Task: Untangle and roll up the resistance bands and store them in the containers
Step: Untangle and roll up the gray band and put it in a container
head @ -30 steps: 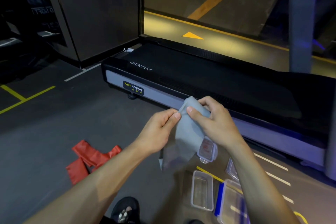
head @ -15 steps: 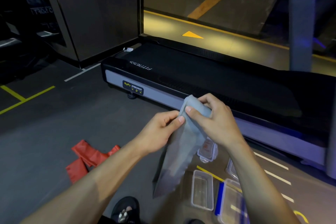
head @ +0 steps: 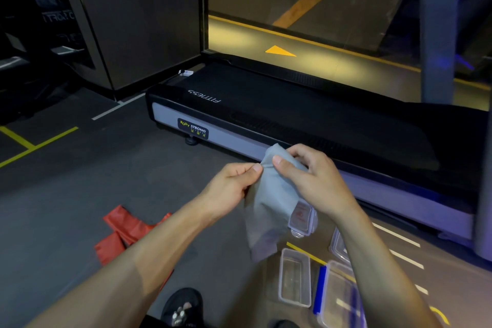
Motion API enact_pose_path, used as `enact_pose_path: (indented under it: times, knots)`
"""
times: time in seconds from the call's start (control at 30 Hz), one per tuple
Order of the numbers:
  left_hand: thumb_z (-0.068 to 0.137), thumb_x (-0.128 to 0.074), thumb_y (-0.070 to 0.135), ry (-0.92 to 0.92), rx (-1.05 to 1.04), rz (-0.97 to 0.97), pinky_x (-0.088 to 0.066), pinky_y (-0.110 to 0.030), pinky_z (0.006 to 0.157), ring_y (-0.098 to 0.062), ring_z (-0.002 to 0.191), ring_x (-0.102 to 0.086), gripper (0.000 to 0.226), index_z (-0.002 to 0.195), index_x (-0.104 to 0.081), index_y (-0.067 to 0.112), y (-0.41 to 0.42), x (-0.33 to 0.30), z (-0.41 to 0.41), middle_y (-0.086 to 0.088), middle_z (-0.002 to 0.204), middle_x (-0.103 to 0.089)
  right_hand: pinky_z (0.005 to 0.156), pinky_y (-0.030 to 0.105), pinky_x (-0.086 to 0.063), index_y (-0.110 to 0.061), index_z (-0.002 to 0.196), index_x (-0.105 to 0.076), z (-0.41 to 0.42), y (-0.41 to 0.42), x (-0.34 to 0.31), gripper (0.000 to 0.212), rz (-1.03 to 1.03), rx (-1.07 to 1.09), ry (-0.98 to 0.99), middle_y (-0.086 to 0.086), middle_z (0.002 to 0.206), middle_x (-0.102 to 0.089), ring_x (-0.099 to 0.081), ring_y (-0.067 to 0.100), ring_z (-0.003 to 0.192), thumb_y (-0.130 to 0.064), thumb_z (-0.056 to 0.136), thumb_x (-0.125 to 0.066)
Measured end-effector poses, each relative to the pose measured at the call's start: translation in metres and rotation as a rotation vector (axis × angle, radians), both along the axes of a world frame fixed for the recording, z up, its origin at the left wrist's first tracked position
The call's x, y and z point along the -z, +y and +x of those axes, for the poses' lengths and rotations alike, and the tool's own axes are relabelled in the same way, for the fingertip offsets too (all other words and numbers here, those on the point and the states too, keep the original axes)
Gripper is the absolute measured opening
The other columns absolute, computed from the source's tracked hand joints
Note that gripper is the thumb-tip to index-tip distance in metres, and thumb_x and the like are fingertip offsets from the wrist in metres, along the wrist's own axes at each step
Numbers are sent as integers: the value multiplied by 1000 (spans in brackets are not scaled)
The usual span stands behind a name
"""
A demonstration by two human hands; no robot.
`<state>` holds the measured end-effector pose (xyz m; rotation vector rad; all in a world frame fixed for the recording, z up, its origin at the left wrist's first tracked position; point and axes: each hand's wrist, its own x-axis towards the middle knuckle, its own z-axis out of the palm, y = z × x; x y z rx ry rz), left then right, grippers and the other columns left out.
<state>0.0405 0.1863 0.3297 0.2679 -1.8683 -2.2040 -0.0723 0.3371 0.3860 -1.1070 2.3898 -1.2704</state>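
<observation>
Grey band (head: pixel 271 202): hangs from both my hands, above the floor (head: pixel 66 208).
Treadmill (head: pixel 306 125): just beyond hands.
Red band (head: pixel 119 234): crumpled on floor, left.
Containers: clear open box (head: pixel 295 277) on floor, lower right.
Left hand (head: pixel 229 186): fingers pinch band's top edge.
Right hand (head: pixel 316 181): fingers pinch it too.

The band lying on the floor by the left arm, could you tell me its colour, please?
Red; the band shows in the head view.
</observation>
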Motion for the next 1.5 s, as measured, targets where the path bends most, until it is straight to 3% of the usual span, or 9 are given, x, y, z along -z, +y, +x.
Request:
enact_pose_path:
  times: [0.2, 0.4, 0.53, 0.73, 0.9, 1.03, 1.23, 1.37, 1.5]
  knots:
    - [107, -48, 25, 21, -79, -224, -53, -30, 76, -11, 81, -69, 33, 89, -74, 16, 0, -2, 0, -1, 89, -77, 74, 48, -49, -16, 87, -68, 5, -5, 1, 35, 8, -27, -34, 5, 85, -68, -63, 22, 82, -46, 102, -57]
    - [101, -51, 26, 112, -94, -196, -51, -42, 103, -27, 119, -65, 39, 134, -60, 8, 0, 0, -2, -11, 125, -70, 88, 48, -53, -15, 94, -76, 3, -4, 2, 48, -13, -59, -241, 3, 89, -78, -74, 20, 90, -52, 105, -48]
    - [100, -55, 30, 109, -120, -135, -52, -36, 80, -21, 88, -65, 37, 111, -62, -4, 2, 0, -2, -12, 96, -71, 98, 55, -52, -19, 101, -80, -2, -2, 8, 64, 45, -97, -449, 5, 98, -80, -75, 29, 99, -73, 92, -47]
    - [96, -57, 34, 114, -135, -33, -50, -21, 64, -10, 73, -65, 36, 105, -64, 0, 9, 1, -3, -2, 84, -70, 63, 29, -43, -26, 95, -65, 1, -1, 4, 44, 65, -97, -83, -17, 73, -65, -57, -1, 65, -67, 81, -74]
    - [103, -49, 39, 91, -17, 60, -50, -27, 77, -14, 84, -61, 55, 117, -55, -14, 4, 4, 0, -3, 89, -67, 69, 36, -49, -28, 92, -66, 0, -2, -4, 31, 58, -78, 120, -8, 84, -69, -63, 7, 78, -56, 84, -77]
    - [102, -55, 28, 97, -37, -127, -51, -24, 84, -11, 96, -64, 30, 118, -66, 5, -2, 3, 4, -2, 101, -72, 68, 31, -50, -28, 91, -67, -4, -4, -7, 29, 69, -56, 149, -9, 84, -70, -64, 6, 80, -54, 83, -77]
    - [102, -54, 4, 102, -31, -230, -54, -22, 78, -10, 88, -71, 17, 112, -65, -4, -3, 7, 8, -2, 96, -76, 64, 19, -40, -26, 89, -69, -7, -7, -10, 25, 60, -6, 162, -11, 83, -67, -60, 2, 79, -49, 84, -78]
    - [104, -52, 17, 95, 4, -198, -51, -28, 78, -12, 84, -63, 22, 102, -69, 3, -3, 6, 6, -1, 90, -71, 61, 14, -39, -26, 89, -69, -10, -6, -10, 26, 47, 16, 121, -10, 82, -68, -60, 1, 76, -49, 82, -79]
    - [102, -55, 26, 51, 54, -51, -50, -28, 74, -13, 81, -64, 22, 94, -72, 13, -2, 3, 6, -2, 88, -72, 71, 27, -50, -28, 93, -71, -14, -3, -8, 26, 35, 29, 54, -8, 90, -71, -66, 5, 84, -51, 83, -79]
